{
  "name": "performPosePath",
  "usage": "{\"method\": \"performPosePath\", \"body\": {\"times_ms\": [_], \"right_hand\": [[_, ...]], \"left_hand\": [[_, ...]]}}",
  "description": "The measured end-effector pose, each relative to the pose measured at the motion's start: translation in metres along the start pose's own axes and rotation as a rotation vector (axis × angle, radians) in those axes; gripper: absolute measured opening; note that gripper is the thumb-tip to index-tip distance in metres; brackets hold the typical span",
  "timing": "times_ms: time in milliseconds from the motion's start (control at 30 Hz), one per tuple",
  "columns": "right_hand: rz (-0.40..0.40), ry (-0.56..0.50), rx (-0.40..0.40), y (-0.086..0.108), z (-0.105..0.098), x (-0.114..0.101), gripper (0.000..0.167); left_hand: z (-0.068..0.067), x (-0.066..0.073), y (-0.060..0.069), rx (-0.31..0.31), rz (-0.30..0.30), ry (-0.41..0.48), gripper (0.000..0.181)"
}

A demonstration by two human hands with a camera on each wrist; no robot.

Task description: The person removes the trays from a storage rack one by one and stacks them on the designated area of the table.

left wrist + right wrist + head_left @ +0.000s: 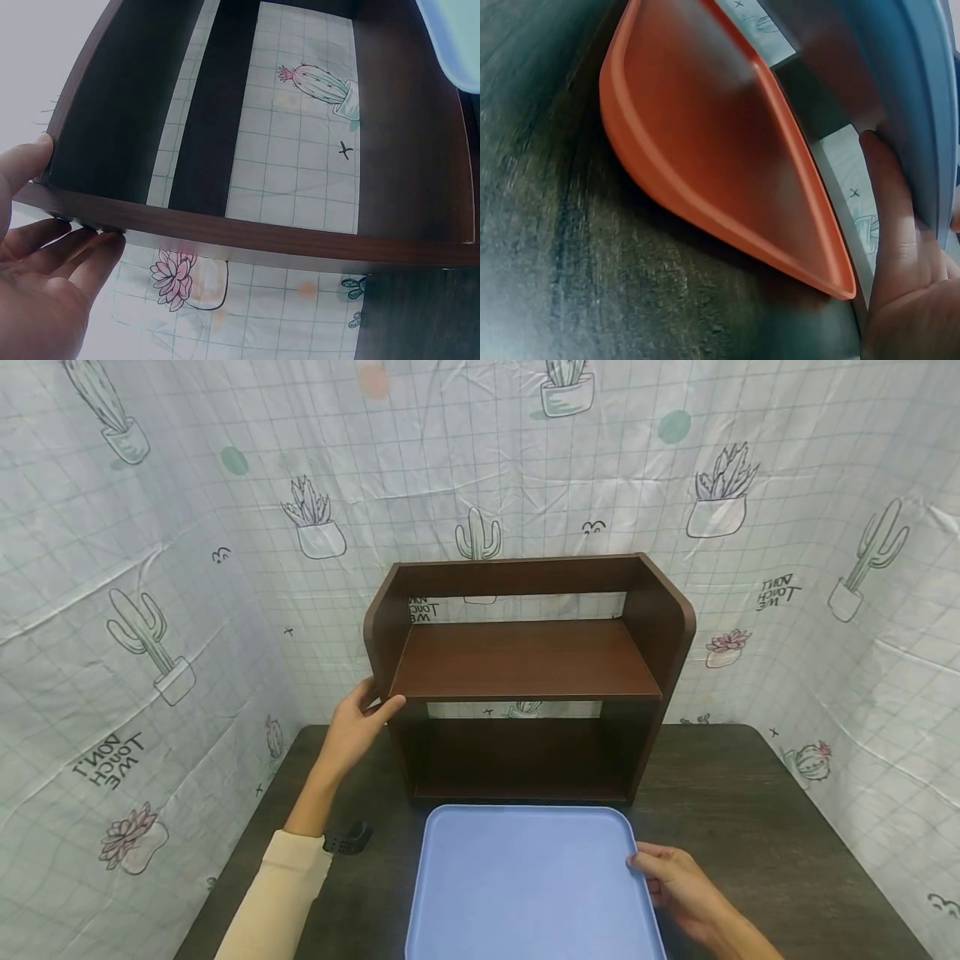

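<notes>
A dark brown two-tier shelf stands upright on the table. My left hand grips its left side panel, with the thumb at the front edge and the fingers against the outer face. My right hand pinches the right rim of a blue tray in front of the shelf. In the right wrist view, the blue tray is raised and an orange tray lies below it on the table. The head view does not show the orange tray, which the blue one covers.
The dark table extends on both sides of the shelf. A white patterned cloth hangs behind and at both sides. A black strap-like object shows beside my left wrist.
</notes>
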State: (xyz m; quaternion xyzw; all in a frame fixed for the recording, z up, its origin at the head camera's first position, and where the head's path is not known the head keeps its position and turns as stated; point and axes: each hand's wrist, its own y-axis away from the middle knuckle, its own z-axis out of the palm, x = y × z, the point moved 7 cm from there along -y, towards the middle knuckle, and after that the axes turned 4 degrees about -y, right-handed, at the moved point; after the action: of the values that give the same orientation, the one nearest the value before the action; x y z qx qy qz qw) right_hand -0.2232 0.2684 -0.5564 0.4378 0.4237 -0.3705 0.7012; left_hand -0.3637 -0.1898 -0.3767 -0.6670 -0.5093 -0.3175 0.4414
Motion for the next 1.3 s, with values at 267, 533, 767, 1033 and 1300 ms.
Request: {"method": "performPosePath", "body": {"times_ms": [267,533,767,1033,1300], "right_hand": [[0.021,0.000,0.027,-0.002,-0.002,0.009,0.024],[0.038,-0.012,0.043,-0.005,-0.004,0.019,0.025],[0.049,0.009,0.051,-0.008,-0.007,0.022,0.030],[0.037,0.150,0.053,-0.010,-0.004,0.015,0.052],[-0.041,0.597,0.356,-0.008,0.001,-0.010,0.040]], "left_hand": [[0.001,0.000,-0.001,0.003,0.000,-0.004,0.079],[0.001,0.002,-0.001,0.003,0.012,-0.006,0.078],[0.002,0.001,-0.001,-0.001,0.007,-0.006,0.078],[0.001,0.000,-0.001,0.005,0.006,-0.015,0.079],[0.000,0.001,-0.001,0.008,0.016,-0.020,0.078]]}}
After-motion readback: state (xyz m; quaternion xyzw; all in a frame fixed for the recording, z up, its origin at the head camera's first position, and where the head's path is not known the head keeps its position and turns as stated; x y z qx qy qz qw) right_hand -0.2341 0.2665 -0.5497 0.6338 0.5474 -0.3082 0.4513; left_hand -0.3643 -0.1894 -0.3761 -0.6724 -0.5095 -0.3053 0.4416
